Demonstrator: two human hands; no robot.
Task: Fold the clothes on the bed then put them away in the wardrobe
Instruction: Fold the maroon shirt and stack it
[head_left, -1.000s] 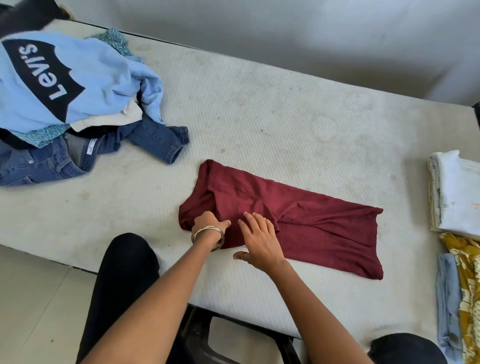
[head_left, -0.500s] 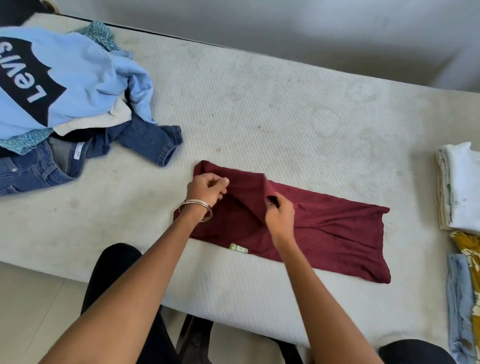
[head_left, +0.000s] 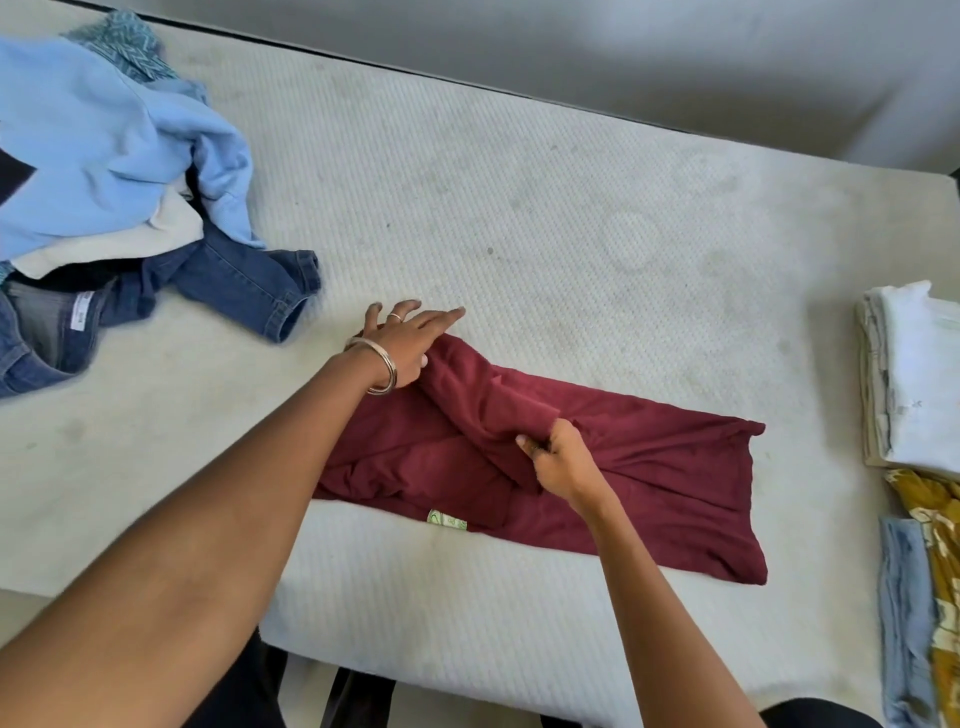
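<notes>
A maroon garment (head_left: 649, 467) lies partly folded across the white mattress (head_left: 519, 208), with a small label showing at its near edge. My left hand (head_left: 402, 343), a bangle on its wrist, lies with straight, spread fingers at the garment's far left corner, pressing it to the mattress. My right hand (head_left: 561, 460) pinches a raised fold in the middle of the garment. An unfolded pile sits at the left: a light blue sweatshirt (head_left: 104, 145) over a white piece and blue jeans (head_left: 234, 286).
Folded clothes sit at the right edge: a white stack (head_left: 914, 374), a yellow patterned piece (head_left: 935, 545) and a light blue one (head_left: 904, 623). A grey wall runs behind the bed. The mattress's near edge is just below the garment, with floor at lower left.
My left hand has let go of the corner and slid up and left, its fingers now flat and spread. My right hand has drawn the pinched fold right and nearer.
</notes>
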